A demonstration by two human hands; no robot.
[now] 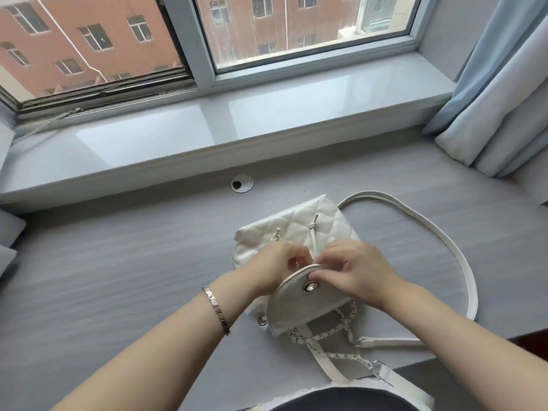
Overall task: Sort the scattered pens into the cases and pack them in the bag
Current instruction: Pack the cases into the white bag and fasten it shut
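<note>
A small white quilted bag (299, 226) lies on the grey desk (118, 277) in front of me. Its rounded flap (299, 304) with a silver clasp (310, 287) is folded back toward me. My left hand (274, 266) pinches at the bag's mouth beside the flap's edge. My right hand (355, 269) grips the flap's rim just above the clasp, next to a white drawstring (313, 232). The bag's long white strap (444, 241) loops out to the right; chain straps (332, 333) trail toward me. No pens or cases show.
A round cable grommet (242, 183) sits in the desk behind the bag. A glossy window sill (207, 126) runs along the back under the window. Pale blue curtains (498, 93) hang at the right. Grey cushions (9, 232) lie at the left edge.
</note>
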